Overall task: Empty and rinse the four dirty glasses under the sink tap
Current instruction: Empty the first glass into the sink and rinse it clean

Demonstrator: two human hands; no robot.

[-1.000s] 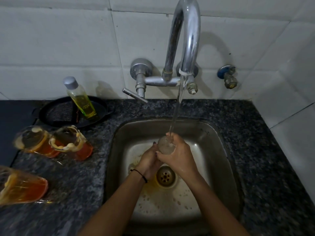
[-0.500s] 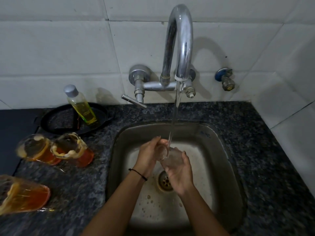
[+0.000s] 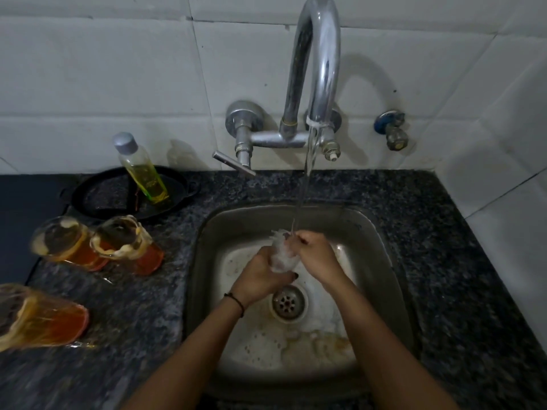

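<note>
Change since earlier frame: the rinsed glass [image 3: 281, 255] now stands mouth up under the stream; half a second ago it lay tilted between the hands.
Rinsed glass: over the sink [image 3: 381, 253], just behind the drain [image 3: 288, 301], water frothing at its mouth.
Left hand [image 3: 262, 276]: fingers clamped round the lower body of the glass, left of the drain.
Right hand [image 3: 315, 255]: fingers closed against the glass's upper right side, at the rim.
Tap [image 3: 316, 69]: running, above and behind the drain; stream lands on the glass rim.
Dirty glasses: three on the table [image 3: 148, 335], well left of the drain, holding amber liquid; two [image 3: 68, 242] [image 3: 127, 245] touching, the third [image 3: 38, 316] nearer the camera.
Bottle [image 3: 142, 170]: yellow liquid, leaning in a black pan [image 3: 94, 193] behind the glasses.
</note>
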